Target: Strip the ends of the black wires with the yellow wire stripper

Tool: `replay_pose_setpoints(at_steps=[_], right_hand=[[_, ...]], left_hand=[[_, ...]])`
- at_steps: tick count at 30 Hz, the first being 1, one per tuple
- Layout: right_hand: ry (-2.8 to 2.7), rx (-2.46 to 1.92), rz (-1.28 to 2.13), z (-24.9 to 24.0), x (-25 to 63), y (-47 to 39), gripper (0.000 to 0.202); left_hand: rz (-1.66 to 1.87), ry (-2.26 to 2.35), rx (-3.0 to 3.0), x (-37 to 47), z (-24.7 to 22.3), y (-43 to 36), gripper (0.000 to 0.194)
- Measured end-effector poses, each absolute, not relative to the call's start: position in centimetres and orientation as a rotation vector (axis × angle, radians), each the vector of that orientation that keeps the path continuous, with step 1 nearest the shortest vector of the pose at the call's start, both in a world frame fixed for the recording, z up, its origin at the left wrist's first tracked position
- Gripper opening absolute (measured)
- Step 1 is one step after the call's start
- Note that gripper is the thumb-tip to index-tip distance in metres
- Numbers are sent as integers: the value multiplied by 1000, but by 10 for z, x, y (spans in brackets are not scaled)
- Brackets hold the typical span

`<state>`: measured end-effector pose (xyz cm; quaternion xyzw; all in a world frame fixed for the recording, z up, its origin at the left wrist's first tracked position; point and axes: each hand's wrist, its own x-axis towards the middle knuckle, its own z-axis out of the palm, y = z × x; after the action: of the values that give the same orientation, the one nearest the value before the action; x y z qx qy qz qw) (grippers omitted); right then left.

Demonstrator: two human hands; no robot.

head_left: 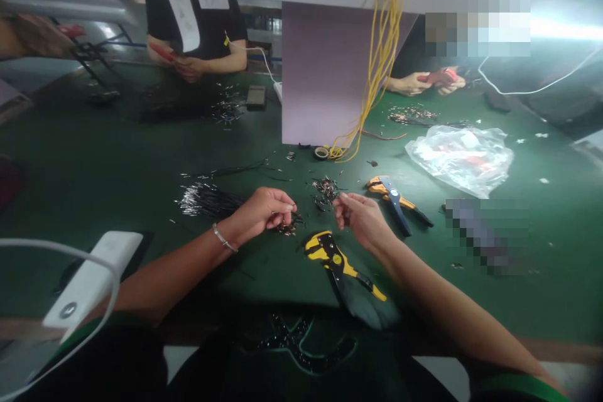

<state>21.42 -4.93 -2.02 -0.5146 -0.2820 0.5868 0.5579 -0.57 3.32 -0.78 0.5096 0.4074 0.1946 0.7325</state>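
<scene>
My left hand (268, 208) is closed in a pinch over a small pile of short wire pieces (288, 226); what its fingertips hold is too small to make out. My right hand (360, 217) is also pinched, beside a second heap of black wire pieces with coppery ends (325, 190); I cannot make out anything between its fingers. Left of my left hand lies a bundle of black wires (211, 200) with bright ends. A yellow-and-black wire stripper (336, 259) rests just below my hands. An orange-and-blue wire stripper (393, 196) lies right of my right hand.
Yellow wires (384, 44) hang from the shelf beside an upright panel (325, 75), near a tape roll (321, 152). A clear plastic bag (464, 157) is at right. A white power strip (92, 279) lies at left. Across the green table, two people handle red tools.
</scene>
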Motion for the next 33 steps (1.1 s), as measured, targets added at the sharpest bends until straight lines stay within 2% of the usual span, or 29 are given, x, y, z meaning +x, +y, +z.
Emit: replay_pose_setpoints(at_steps=[3,8,11,14,17,20,24,29,33], right_hand=[[-998,-1503,1291,-14,225,-70,31],[-1823,-1946,871,-6,228,-122,32],[-2189,-2034,613,-4,217,-146,39],[-2325,-2095,444,-5,204,-158,47],[-2269,-2169,412,-8,198,-159,37],[-2107,-2197,559,-8,203,-153,28],[-1644,-2043,1100,-8,212,-144,23],[-946,-1719,1570,-8,208,-138,27],[-752,-1471,1858,-8,201,-135,29]], left_hand=[[445,919,1088,-4,-8,35,3],[449,925,1094,1,-8,34,2],[439,902,1102,5,-7,31,1],[444,905,1118,6,-7,28,2],[441,915,1135,5,-6,26,4],[433,908,1154,3,-5,24,6],[417,895,1166,3,-2,22,8],[397,873,1175,3,0,19,6],[399,869,1170,3,-3,19,4]])
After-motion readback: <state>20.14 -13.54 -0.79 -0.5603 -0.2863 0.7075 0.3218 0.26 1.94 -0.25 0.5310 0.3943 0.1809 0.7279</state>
